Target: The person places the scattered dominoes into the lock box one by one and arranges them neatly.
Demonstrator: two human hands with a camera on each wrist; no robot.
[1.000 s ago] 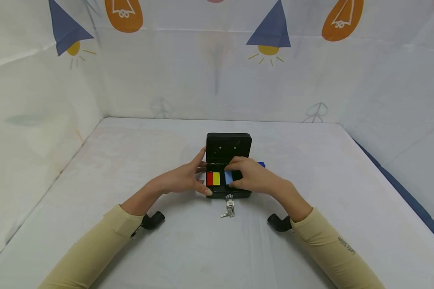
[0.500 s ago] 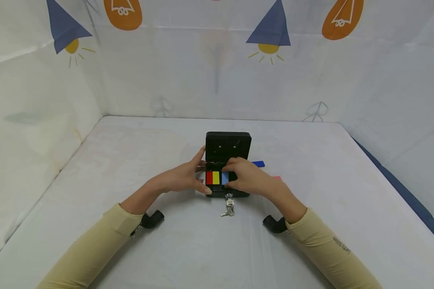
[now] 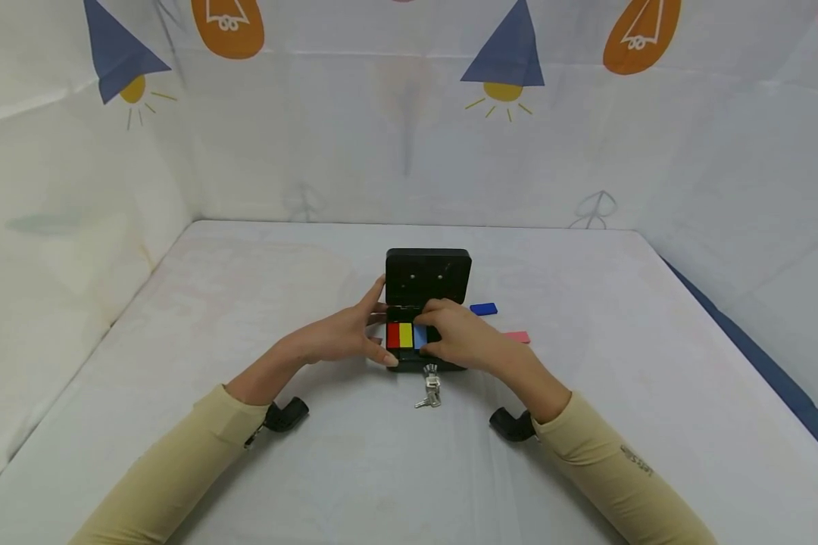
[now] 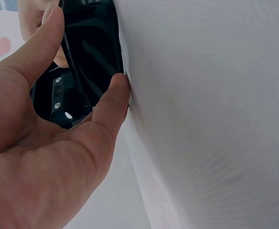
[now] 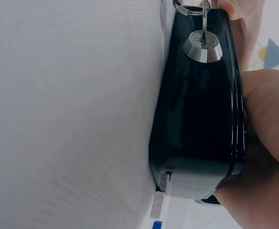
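A small black lock box stands on the table with its lid raised. My left hand holds the box's left side, thumb at the front corner and fingers towards the back. Inside, a red block and a yellow block lie side by side. Right of them, my right hand pinches a light blue block between thumb and fingers, and hides the right part of the box. Keys hang from the front lock, one inserted. In the left wrist view, fingers press against the box's side.
A dark blue piece and a pink piece lie on the white table to the right of the box. Black wrist devices stick out by both sleeves. A white printed sheet rises behind the table.
My right hand has moved a little left with the light blue block, close beside the yellow one. The dark blue and pink pieces have come into fuller view. My left hand stays put.
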